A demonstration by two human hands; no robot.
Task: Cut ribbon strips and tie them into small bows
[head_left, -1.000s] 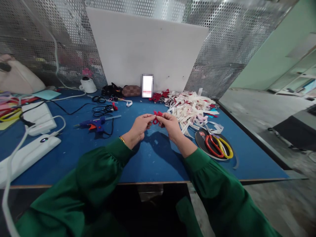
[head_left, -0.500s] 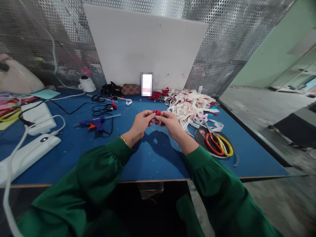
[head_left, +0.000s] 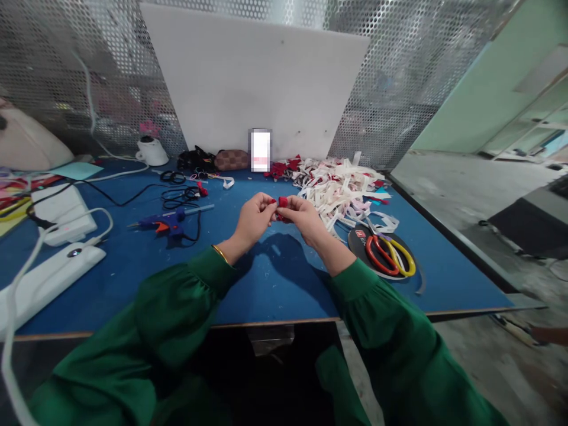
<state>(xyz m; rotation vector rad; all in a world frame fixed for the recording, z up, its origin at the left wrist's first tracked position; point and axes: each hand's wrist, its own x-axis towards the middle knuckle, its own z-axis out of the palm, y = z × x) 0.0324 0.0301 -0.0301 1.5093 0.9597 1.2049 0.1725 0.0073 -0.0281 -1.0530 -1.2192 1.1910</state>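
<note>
A small red ribbon piece (head_left: 283, 202) is pinched between both hands above the middle of the blue table (head_left: 275, 290). My left hand (head_left: 255, 220) is closed on its left part, with a bit of red at the fingertips. On the other side, my right hand (head_left: 306, 220) grips it between thumb and fingers. The hands nearly touch, and the fingers hide much of the ribbon. A pile of white and red ribbon scraps (head_left: 337, 183) lies just beyond my right hand. To the left of my left hand is a blue glue gun (head_left: 171, 222).
Red and yellow scissors (head_left: 390, 254) lie on a dark round spool (head_left: 359, 239) at the right. White power strips (head_left: 53, 278) and cables occupy the left. A phone (head_left: 260, 151), a checked pouch (head_left: 231, 160) and a white cup (head_left: 153, 151) stand at the back.
My left fingertips have shifted slightly on the red piece, and more of its top shows by my right fingers. The view has moved slightly; a person's foot now shows at the right edge.
</note>
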